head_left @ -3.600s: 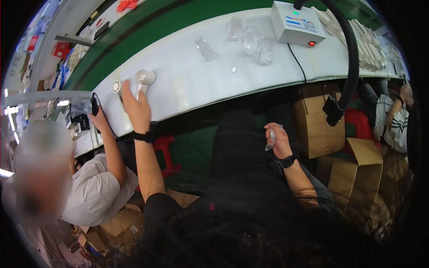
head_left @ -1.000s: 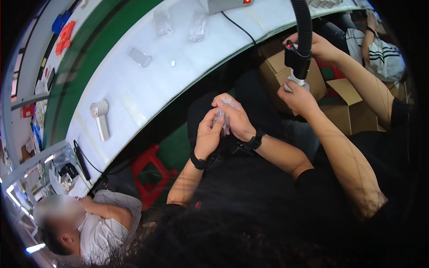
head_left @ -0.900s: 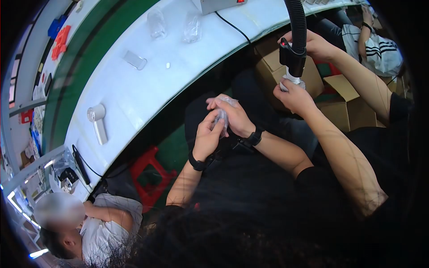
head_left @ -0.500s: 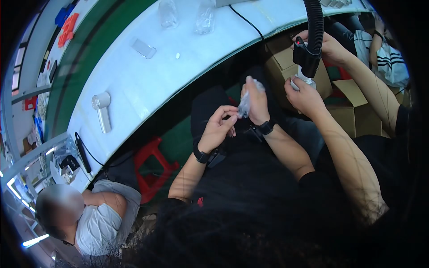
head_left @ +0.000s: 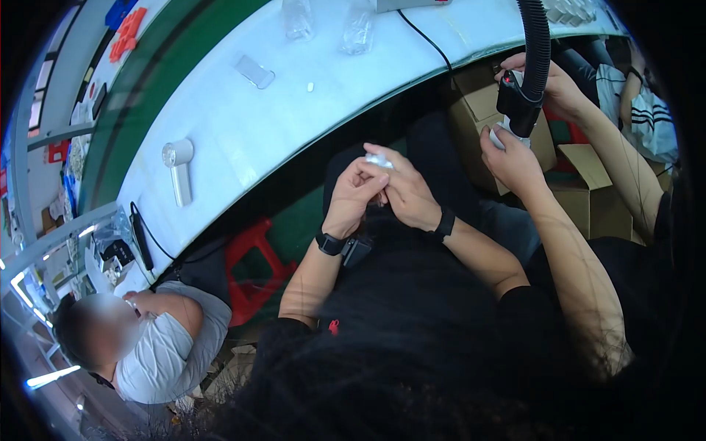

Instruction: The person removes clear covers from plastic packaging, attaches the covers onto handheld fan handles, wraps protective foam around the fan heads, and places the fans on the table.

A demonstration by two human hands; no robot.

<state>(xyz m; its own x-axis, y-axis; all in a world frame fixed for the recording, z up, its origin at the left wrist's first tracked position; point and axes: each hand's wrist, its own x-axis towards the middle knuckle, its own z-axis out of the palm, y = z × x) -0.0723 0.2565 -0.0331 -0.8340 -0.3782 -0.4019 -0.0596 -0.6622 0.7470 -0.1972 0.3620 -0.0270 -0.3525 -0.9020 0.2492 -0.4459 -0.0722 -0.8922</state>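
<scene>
Over my lap, my left hand (head_left: 353, 197) and my right hand (head_left: 410, 195) meet at a small piece of crumpled clear plastic wrap (head_left: 379, 160). The fingers of my left hand are closed at the wrap. My right hand is bent around it from the other side, its fingers lying against the left ones. Most of the wrap and whatever may be inside it are hidden by the fingers. On the white table (head_left: 243, 140) to the left lies a white handheld fan (head_left: 179, 165) with a round head.
A clear plastic case (head_left: 255, 72), a small white piece (head_left: 310, 87) and bagged items (head_left: 358, 29) lie on the table. On the right, a co-worker's hands (head_left: 511, 158) work under a black hose (head_left: 535, 51). Cardboard boxes (head_left: 585, 169) and a red stool (head_left: 254, 264) stand below.
My right hand has turned from upright and flat to bent over the wrap, closer to my left hand. The wrap has bunched up between them. The view has shifted slightly.
</scene>
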